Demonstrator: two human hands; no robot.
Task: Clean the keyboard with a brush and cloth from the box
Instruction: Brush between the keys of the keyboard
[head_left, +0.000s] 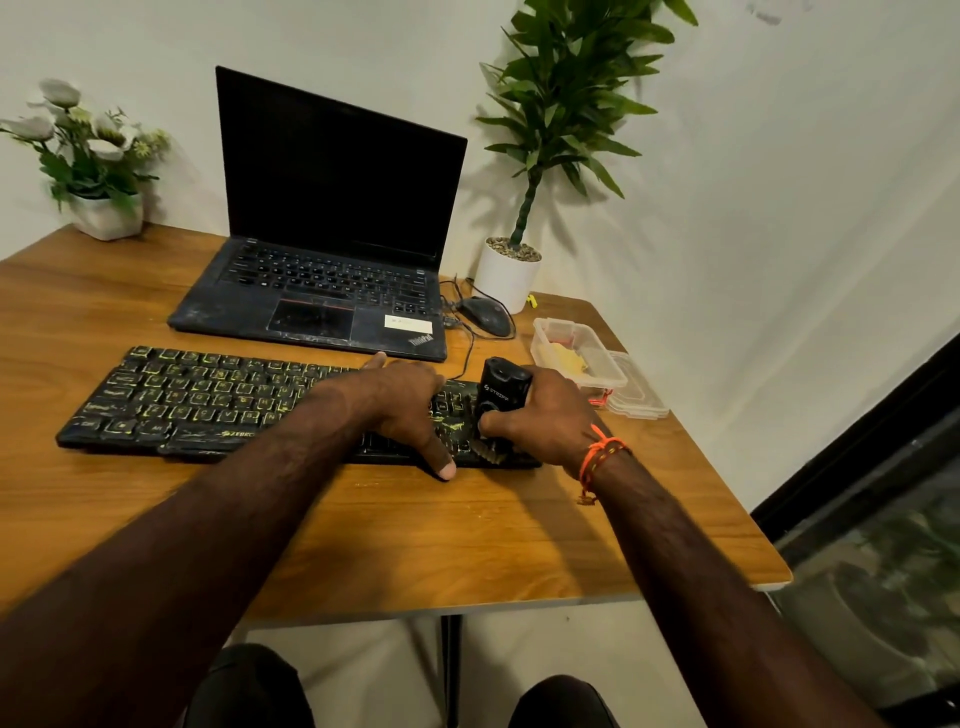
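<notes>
The keyboard (208, 400), black with yellow-green legends, lies flat near the middle of the wooden table (467, 540), its long side running left to right just in front of the laptop (322, 249). The brush (501, 400), a black block with a printed logo and dark bristles showing at its lower edge, stands on the right end of the keyboard. The right hand (550, 421) grips it, fingers curled round the far side and thumb pressed on the near face; an orange thread bracelet (602, 454) circles that wrist. The left hand (405, 405) lies flat over the keys just left of the brush, fingers spread and straight, thumb reaching down past the keyboard's front edge onto the table.

Right of the keyboard sits the box (576, 356), clear plastic and open, with something yellow inside that may be the cloth; I cannot tell for sure. Its lid (639, 395) rests against its near right side. A mouse (485, 314) lies behind, its cable trailing toward the keyboard. A white pot with a tall green plant (561, 104) stands at the back right corner, and a flower pot (88, 156) at the back left. The laptop screen is dark.
</notes>
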